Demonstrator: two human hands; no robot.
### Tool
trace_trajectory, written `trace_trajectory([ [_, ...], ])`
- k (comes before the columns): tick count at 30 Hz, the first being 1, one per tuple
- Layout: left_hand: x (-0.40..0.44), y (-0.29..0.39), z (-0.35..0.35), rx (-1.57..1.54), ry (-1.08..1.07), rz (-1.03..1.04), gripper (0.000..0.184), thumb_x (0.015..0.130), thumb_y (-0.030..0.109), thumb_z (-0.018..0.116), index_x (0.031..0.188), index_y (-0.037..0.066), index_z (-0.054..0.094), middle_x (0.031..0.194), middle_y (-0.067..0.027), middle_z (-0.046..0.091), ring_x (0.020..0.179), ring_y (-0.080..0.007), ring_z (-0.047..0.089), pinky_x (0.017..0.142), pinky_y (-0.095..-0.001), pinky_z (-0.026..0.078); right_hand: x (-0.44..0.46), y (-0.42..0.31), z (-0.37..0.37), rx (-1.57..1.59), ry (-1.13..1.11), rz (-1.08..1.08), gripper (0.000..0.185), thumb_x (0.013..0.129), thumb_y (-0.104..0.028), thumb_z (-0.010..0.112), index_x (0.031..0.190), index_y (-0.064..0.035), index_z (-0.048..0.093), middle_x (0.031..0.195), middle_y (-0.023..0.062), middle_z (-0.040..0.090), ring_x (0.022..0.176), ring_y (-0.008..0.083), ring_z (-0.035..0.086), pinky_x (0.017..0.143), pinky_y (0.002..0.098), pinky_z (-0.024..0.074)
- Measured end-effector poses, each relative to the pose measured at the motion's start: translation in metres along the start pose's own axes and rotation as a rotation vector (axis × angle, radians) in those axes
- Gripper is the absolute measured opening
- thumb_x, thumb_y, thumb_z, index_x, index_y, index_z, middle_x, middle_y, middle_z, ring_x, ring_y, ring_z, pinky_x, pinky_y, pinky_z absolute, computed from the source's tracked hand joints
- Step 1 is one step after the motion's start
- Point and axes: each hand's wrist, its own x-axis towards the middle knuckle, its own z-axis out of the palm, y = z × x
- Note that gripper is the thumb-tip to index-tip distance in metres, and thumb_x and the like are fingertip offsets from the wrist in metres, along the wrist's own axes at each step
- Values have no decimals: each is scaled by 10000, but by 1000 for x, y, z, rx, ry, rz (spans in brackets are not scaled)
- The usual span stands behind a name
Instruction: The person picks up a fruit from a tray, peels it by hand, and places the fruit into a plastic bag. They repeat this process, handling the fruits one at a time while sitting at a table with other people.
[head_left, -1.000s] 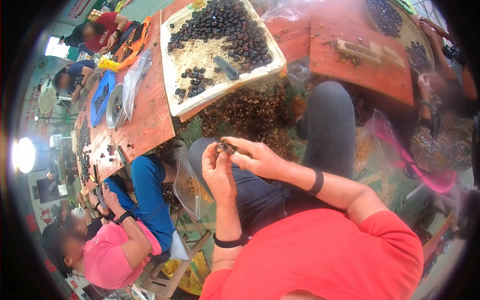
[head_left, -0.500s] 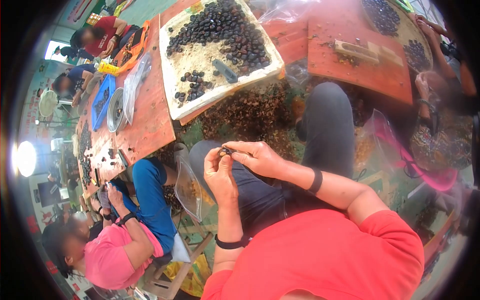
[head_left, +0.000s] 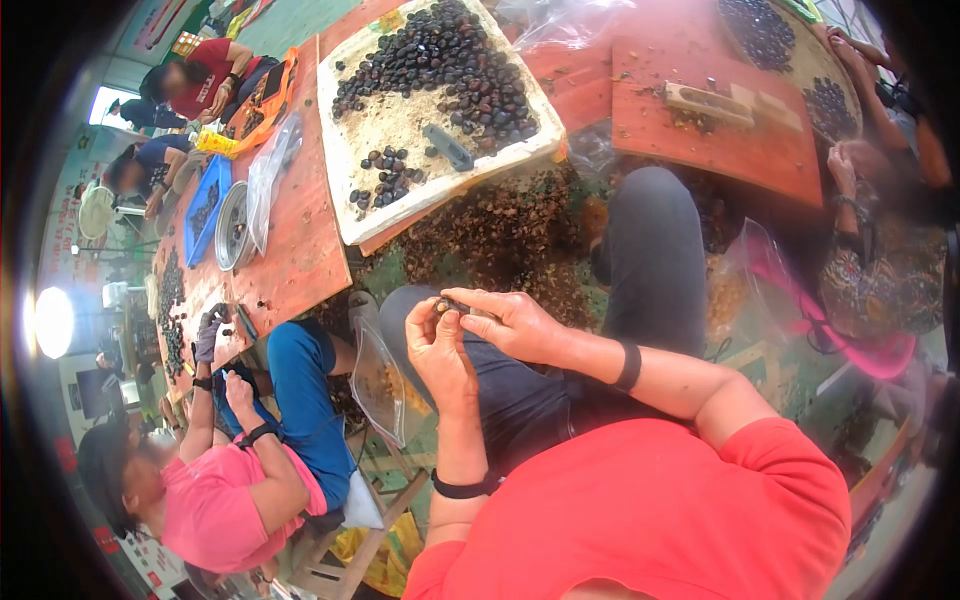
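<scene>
My left hand [head_left: 440,350] pinches a small dark nut [head_left: 446,306] between thumb and fingers, above my lap. My right hand [head_left: 512,325] meets it from the right, its fingertips closed on the same nut. The fingers partly cover the nut, so its surface is hard to make out. Beyond my knees a white foam tray [head_left: 352,215] holds many dark nuts on pale, sawdust-like material. A grey-green tool [head_left: 448,147] lies in the tray near its front edge.
On the red table [head_left: 300,265] are a blue tray [head_left: 201,232], a round metal pan [head_left: 232,237] and a plastic bag [head_left: 268,190]. A co-worker in pink [head_left: 235,505] sits at left. Shell debris [head_left: 500,240] covers the floor. A wooden block [head_left: 708,103] lies at right.
Both my hands stay together, with small shifts of the fingers around the nut. The co-worker in pink has stretched a gloved hand up to the table.
</scene>
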Motion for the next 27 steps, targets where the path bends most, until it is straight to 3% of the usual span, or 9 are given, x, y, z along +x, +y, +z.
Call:
trace_trajectory([
  [7,-3,-3,3,-20,14,4,222,896,-23,591,1105,26,535,1054,-55,588,960,-144,595,830,-278,531,0,8,6,-73,79,-87,355,910,-116,569,1243,6,567,1163,197,636,1079,283,628,888,338,501],
  [13,-4,-1,6,13,-5,3,230,920,-12,557,1148,7,534,1082,-72,595,964,-152,603,845,-281,539,2,10,3,95,107,52,352,910,-107,566,1242,10,564,1162,200,636,1082,286,627,885,327,496],
  [16,-2,5,7,15,4,-29,231,927,-8,546,1158,-2,538,1084,-75,601,968,-149,606,832,-276,542,3,-5,-2,69,57,-9,357,908,-111,570,1247,1,561,1155,205,636,1073,295,630,870,323,500],
  [19,-1,4,4,20,-26,-38,238,932,-1,544,1170,-5,540,1077,-73,605,962,-143,608,822,-267,543,3,-16,-7,-51,-74,138,374,907,-111,570,1270,-22,549,1143,208,637,1060,307,635,859,325,506],
  [21,-3,5,6,22,0,-34,245,927,-18,548,1172,-24,558,1068,-69,603,951,-133,601,834,-256,526,5,-3,-6,-102,-3,-77,413,898,-125,582,1300,-47,526,1112,210,645,1024,323,646,828,343,518],
  [25,-3,5,6,45,-7,-33,258,933,4,547,1190,-12,542,1071,-71,604,946,-133,610,810,-255,542,6,-1,-8,-107,1,-135,430,893,-136,590,1308,-56,518,1106,203,648,1004,325,651,814,364,523],
  [27,-2,5,4,41,-17,-40,257,933,1,545,1189,-15,544,1072,-71,604,947,-133,609,810,-253,541,3,-9,-9,-76,-69,65,421,891,-141,590,1299,-57,529,1121,198,644,1000,329,647,815,379,524],
])
